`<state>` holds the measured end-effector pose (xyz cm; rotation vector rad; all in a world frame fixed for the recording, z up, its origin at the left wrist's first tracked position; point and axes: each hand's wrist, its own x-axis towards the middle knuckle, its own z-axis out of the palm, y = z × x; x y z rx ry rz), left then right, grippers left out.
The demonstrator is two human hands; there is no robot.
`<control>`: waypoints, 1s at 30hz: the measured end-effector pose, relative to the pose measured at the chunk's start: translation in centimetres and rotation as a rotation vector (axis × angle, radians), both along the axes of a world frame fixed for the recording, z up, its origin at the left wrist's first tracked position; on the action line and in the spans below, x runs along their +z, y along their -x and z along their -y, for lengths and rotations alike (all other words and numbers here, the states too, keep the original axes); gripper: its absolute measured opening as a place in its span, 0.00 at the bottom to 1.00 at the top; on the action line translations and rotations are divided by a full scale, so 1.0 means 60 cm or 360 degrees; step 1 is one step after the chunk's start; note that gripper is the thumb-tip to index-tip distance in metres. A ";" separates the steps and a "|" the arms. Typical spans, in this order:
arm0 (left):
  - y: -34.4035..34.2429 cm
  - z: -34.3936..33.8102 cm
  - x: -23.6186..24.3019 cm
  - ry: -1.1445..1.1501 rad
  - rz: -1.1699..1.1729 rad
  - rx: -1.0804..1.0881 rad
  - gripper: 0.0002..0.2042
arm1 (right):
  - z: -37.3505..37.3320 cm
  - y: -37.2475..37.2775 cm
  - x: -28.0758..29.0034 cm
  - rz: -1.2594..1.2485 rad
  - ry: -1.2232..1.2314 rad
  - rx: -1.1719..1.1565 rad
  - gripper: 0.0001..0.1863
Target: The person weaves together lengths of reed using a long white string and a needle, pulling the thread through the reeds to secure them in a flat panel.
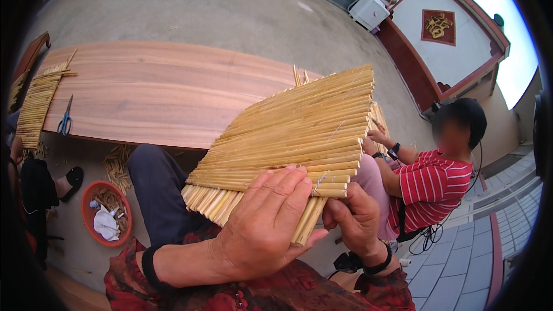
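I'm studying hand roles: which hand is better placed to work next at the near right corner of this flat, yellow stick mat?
Probably the right hand: its fingers are at that corner of the flat, yellow stick mat. The left hand lies across its near part, apparently steadying it.

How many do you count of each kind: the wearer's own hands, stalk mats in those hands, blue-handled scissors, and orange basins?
Own hands, meaning the left hand and right hand: 2
Stalk mat: 1
Scissors: 1
Orange basin: 1
Total: 5
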<state>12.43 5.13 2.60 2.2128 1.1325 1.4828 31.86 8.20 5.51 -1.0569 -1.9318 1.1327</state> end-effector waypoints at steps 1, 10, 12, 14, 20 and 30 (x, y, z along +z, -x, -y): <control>-0.003 -0.002 -0.004 -0.0024 0.0016 -0.0005 0.33 | 0.001 0.001 0.000 -0.0002 0.0007 -0.0025 0.03; -0.008 -0.007 -0.011 -0.0147 -0.0030 0.0101 0.27 | -0.001 0.012 0.000 0.0025 -0.0027 -0.0062 0.03; -0.005 -0.007 -0.010 -0.0161 -0.0044 0.0090 0.27 | 0.001 0.015 0.000 0.0017 -0.0051 -0.0074 0.03; -0.004 -0.008 -0.009 -0.0177 -0.0058 0.0086 0.27 | 0.003 0.018 0.001 0.0032 -0.0016 -0.0113 0.02; -0.007 -0.013 -0.012 -0.0177 -0.0053 0.0085 0.26 | -0.005 0.024 0.019 -0.0293 0.0494 -0.0099 0.05; -0.028 -0.024 -0.016 -0.0177 -0.0090 0.0114 0.26 | -0.011 0.028 0.013 -0.0581 0.0589 -0.0290 0.17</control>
